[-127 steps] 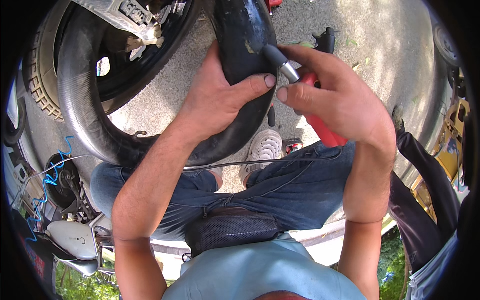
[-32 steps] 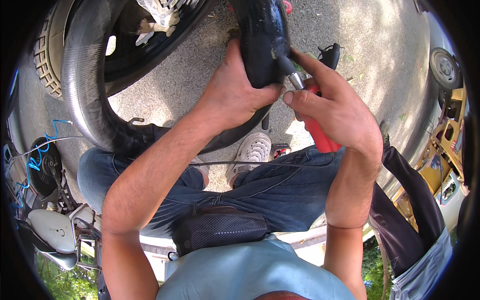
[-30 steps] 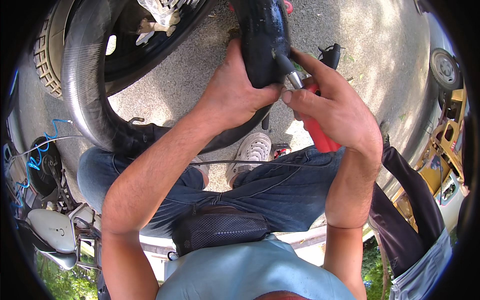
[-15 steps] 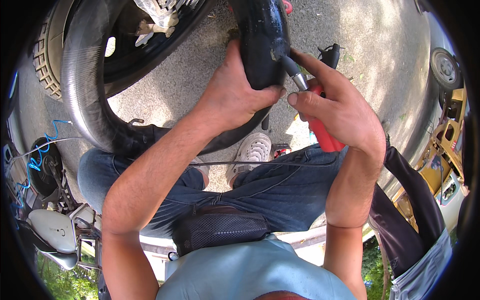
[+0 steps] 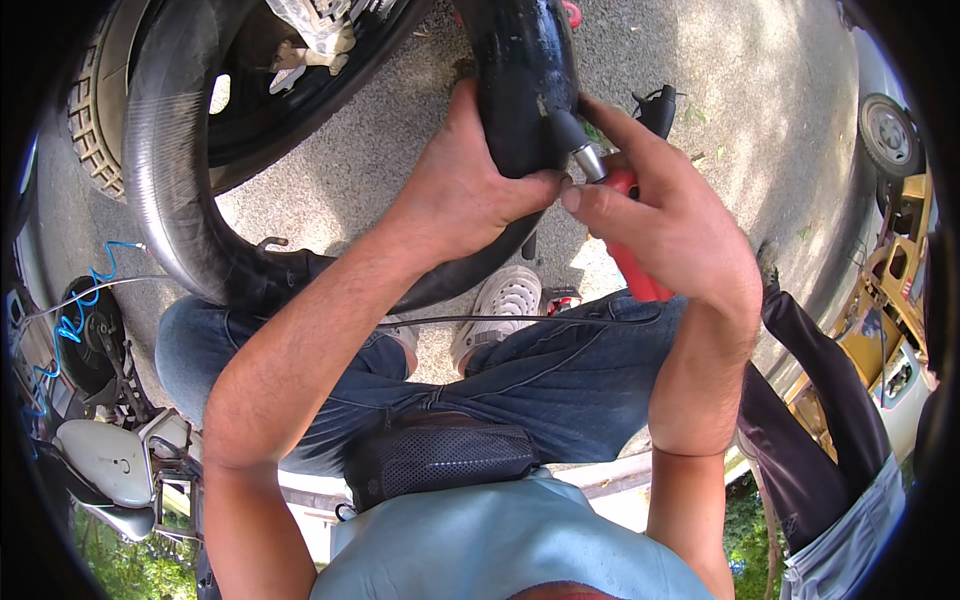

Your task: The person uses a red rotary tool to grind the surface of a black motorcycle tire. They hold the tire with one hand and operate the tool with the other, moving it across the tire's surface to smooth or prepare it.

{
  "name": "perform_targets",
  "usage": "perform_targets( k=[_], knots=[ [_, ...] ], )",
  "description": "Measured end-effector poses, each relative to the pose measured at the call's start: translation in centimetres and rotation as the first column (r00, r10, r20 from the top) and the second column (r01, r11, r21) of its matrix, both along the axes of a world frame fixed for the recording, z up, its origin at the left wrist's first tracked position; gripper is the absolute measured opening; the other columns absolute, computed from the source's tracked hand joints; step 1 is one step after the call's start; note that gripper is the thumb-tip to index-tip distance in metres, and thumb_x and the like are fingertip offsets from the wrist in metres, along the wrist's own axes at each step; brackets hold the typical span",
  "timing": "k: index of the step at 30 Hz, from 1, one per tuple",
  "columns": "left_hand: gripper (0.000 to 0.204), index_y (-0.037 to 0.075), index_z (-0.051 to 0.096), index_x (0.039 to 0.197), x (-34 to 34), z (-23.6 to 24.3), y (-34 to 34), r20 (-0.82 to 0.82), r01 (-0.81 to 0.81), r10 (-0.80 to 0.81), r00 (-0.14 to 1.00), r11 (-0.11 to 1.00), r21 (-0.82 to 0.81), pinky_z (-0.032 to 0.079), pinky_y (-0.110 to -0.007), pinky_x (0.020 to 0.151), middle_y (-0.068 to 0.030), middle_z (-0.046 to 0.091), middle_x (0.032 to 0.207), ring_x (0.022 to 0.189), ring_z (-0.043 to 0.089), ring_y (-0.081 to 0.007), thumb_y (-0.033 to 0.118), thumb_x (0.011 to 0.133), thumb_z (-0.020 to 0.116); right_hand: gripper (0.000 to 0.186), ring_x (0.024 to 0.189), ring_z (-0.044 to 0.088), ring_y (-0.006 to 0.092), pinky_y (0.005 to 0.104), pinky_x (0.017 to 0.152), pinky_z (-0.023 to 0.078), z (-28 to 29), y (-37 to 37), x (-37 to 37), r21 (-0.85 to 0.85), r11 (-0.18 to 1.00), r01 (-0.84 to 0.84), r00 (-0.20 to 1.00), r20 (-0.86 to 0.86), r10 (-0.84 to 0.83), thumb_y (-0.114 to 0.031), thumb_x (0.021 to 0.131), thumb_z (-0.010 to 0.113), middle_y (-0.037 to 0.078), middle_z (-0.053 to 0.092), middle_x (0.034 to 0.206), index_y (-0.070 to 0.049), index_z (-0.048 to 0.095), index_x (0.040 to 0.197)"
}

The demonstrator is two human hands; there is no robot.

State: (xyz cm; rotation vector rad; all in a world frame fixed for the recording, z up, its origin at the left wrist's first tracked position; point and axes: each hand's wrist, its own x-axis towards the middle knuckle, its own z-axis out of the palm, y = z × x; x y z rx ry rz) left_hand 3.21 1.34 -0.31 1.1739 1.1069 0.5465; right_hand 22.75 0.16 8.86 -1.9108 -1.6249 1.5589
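Note:
A black rubber inner tube (image 5: 525,60) loops across my front, its near part close to my knees. My left hand (image 5: 465,195) is closed round its right-hand section, thumb on the near side. In my right hand (image 5: 665,215) is a red-bodied rotary grinder (image 5: 640,270) with a metal collar. Its dark grey rounded tip rests against the tube's right side, just beyond my left thumb. The tube surface around there looks shiny, with a dull scuffed patch. A bent valve stem (image 5: 272,242) sticks out from the tube's inner edge on the left.
A knobbly tyre (image 5: 95,150) with its wheel stands at far left. A thin black cable (image 5: 500,320) crosses my knees. A black tool-like object (image 5: 657,110) lies on the pavement beyond my right hand. A person's dark-trousered leg (image 5: 810,440) is at right; a blue coiled hose (image 5: 75,320) is left.
My right hand and the grinder have shifted a little to the left, the tip moving along the tube. My left hand and the tube stay almost in place.

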Motion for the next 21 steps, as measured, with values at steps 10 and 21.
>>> perform_targets(
  k=[10, 21],
  knots=[
    [0.091, -0.003, 0.039, 0.144, -0.4, 0.7, 0.6, 0.097, 0.037, -0.037, 0.995, 0.999, -0.006, 0.054, -0.037, 0.098, -0.0171, 0.061, 0.123, 0.112, 0.064, -0.0246, 0.027, 0.075, 0.088, 0.079, 0.08, 0.064, 0.0211, 0.0353, 0.08, 0.055, 0.3, 0.4, 0.2, 0.246, 0.955, -0.166, 0.973, 0.199, 0.118, -0.009, 0.081, 0.077, 0.013, 0.068, 0.095, -0.004, 0.049, 0.155],
    [0.074, -0.004, 0.051, 0.135, -2.4, 4.1, 1.4, 0.116, 0.073, -0.066, 0.991, 0.995, -0.061, 0.054, -0.033, 0.085, -0.0104, 0.064, 0.108, 0.097, 0.063, -0.0183, 0.023, 0.075, 0.085, 0.08, 0.09, 0.069, 0.0246, 0.0384, 0.085, 0.056, 2.5, 2.5, -1.9, 0.348, 0.834, -0.429, 0.873, 0.398, 0.283, -0.003, 0.082, 0.072, 0.016, 0.071, 0.104, -0.005, 0.045, 0.157]
  ],
)
